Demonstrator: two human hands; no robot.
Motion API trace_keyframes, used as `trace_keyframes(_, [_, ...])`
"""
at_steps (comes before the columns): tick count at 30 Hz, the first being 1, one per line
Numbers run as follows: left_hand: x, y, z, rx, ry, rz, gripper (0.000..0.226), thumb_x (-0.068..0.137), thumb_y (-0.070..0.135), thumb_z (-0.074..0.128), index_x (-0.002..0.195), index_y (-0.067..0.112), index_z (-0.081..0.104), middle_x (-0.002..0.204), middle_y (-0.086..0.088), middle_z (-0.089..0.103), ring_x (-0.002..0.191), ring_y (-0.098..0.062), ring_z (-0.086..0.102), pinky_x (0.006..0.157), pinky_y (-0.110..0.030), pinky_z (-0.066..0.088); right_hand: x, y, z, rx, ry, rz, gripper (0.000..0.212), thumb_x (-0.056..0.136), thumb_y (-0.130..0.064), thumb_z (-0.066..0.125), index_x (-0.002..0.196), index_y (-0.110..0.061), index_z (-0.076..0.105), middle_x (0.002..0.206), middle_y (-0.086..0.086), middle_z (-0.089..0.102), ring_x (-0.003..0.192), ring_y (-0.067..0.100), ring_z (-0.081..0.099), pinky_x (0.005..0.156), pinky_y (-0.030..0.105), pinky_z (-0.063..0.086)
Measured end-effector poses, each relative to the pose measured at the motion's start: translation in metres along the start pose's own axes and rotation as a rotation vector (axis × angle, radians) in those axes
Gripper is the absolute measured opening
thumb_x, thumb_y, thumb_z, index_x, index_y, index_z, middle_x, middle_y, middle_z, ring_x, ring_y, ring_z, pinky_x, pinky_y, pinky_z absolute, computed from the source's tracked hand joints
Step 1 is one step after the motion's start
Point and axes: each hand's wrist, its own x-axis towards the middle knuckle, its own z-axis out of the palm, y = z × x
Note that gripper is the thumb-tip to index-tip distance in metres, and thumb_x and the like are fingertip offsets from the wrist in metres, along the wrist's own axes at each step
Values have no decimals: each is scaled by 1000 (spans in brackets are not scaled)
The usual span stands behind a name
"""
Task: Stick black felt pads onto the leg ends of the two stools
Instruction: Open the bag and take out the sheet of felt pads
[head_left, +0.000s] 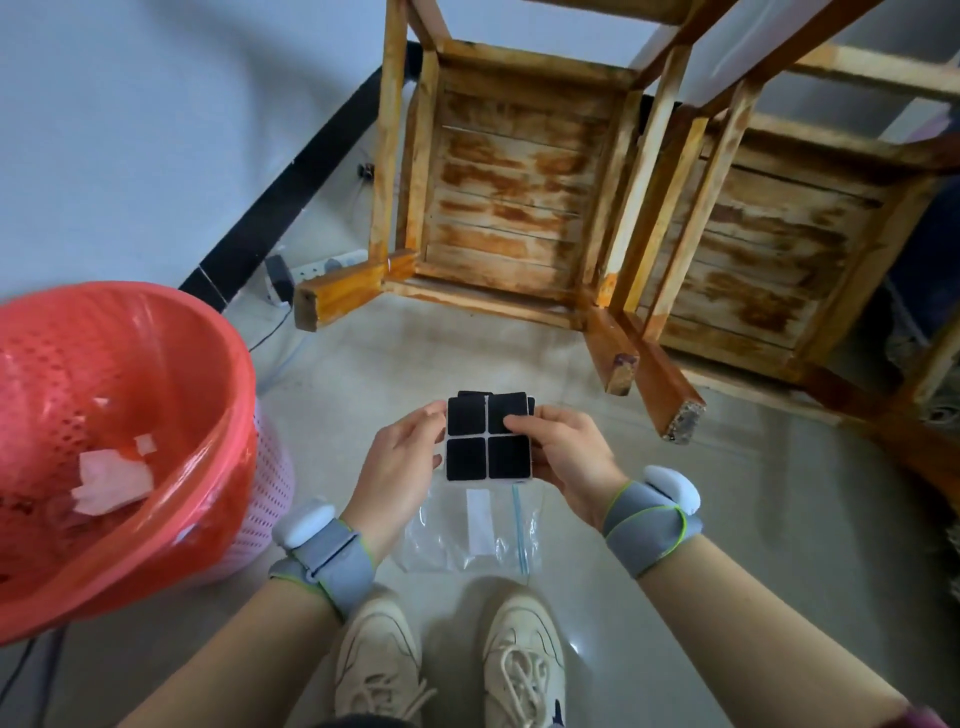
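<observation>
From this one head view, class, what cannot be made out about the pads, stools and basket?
All head view.
Felt pad sheets: number behind the front one, hidden by it and the right hand.
Left stool, right stool: far leg ends, cut by the top edge.
Red basket: full contents, cut by the left edge.

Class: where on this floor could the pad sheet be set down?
Bare floor lies between the red basket and the stool legs; more lies right of the right hand holding the pad sheet. Crowded: the plastic bag fills the spot before the shoes.
</observation>
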Motion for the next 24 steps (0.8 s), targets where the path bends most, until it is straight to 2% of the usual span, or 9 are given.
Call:
trace_keyframes(3, [-8,0,-1,90,-15,0,31,95,20,47,122,24,62,110,16,61,112,-8,56,103,-31,43,1,12,5,24,9,28,25,86,-10,63,102,10,61,86,19,65,69,26,65,62,32,58])
trace_keyframes(6, [-9,-5,-3,178,-16,39,32,93,17,49,121,30,58,103,15,57,105,-8,53,92,-24,41,5,22,7,31,13,35,18,87,-10,62,98,5,63,86,17,67,71,26,66,65,33,58])
trace_keyframes(8, [-5,-11,-4,132,-19,25,36,92,14,50,126,23,57,121,12,60,115,-7,55,103,-30,42,8,26,7,36,25,39,17,87,-10,62,98,4,63,87,17,67,74,27,66,71,37,59])
trace_keyframes(11, [12,-31,-9,-27,41,-89,35,92,11,51,125,21,57,126,0,61,117,-15,56,100,-36,47,13,33,5,25,58,45,15,87,-12,63,94,2,64,87,18,65,77,28,64,81,44,56])
trace_keyframes(14, [38,-85,-14,326,117,-278,47,88,19,57,135,15,48,136,-10,53,124,-26,50,101,-34,42,19,42,4,-11,112,65,12,86,-12,64,87,0,65,85,17,67,77,28,65,86,49,56])
trace_keyframes(16, [46,-122,-10,641,76,-398,69,80,33,66,141,20,36,132,-16,50,122,-33,48,91,-30,38,24,46,5,-43,119,76,13,85,-13,65,86,0,65,82,15,67,76,28,64,86,51,55])
trace_keyframes(19, [46,-156,1,968,0,-293,96,74,42,70,150,31,13,128,-16,44,118,-34,44,96,-34,32,26,48,6,-81,123,67,13,84,-14,65,82,-2,66,80,14,65,75,26,63,85,51,54])
trace_keyframes(22, [50,-172,-3,1009,19,-146,77,87,17,53,150,35,13,128,-13,45,92,-26,50,85,-28,37,27,50,6,-113,133,71,14,84,-15,66,78,-3,66,77,12,66,74,25,64,84,48,54])
trace_keyframes(24, [52,-175,-11,987,-47,-97,67,89,8,45,148,34,26,122,-12,56,93,-28,57,83,-29,42,27,51,5,-132,142,78,14,83,-16,67,72,-7,65,75,10,67,73,25,64,83,47,54])
